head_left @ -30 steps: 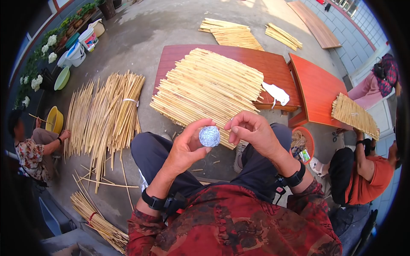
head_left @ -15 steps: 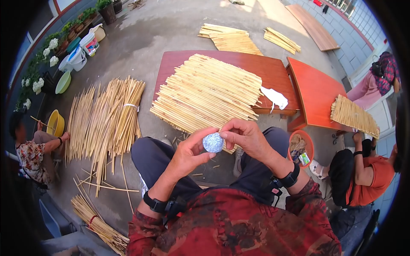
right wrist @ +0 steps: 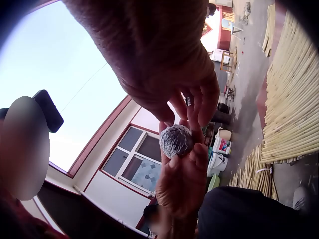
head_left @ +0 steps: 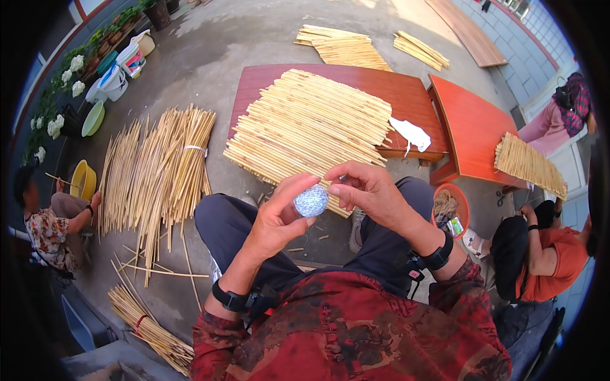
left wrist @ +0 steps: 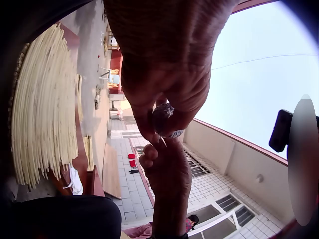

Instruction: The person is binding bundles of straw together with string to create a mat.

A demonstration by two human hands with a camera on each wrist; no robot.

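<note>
A ball of blue-white thread (head_left: 311, 200) sits in my left hand (head_left: 274, 219), gripped between the thumb below and the fingers above. Close at its right side is my right hand (head_left: 372, 193), thumb and forefinger bent toward the ball, the other fingers curled. A short pale strand (left wrist: 162, 141) shows at the right fingertips in the left wrist view, pinched there; most of it is hidden. In the right wrist view the crinkled ball (right wrist: 176, 141) lies on the left fingers, right thumb tip just over it, and a dark ring (right wrist: 189, 101) is on a right finger.
A mat of stalks (head_left: 311, 124) lies on a red table (head_left: 406, 114) in front; a second table (head_left: 473, 127) joins at right. Loose stalks (head_left: 155, 171) cover the ground at left. An orange basket (head_left: 459, 197) stands by my right knee. Seated people (head_left: 549, 267) work at both sides.
The right hand came in onto the ball half a second ago and has since drawn slightly up and right. The left hand still holds the ball, which has shifted a little left.
</note>
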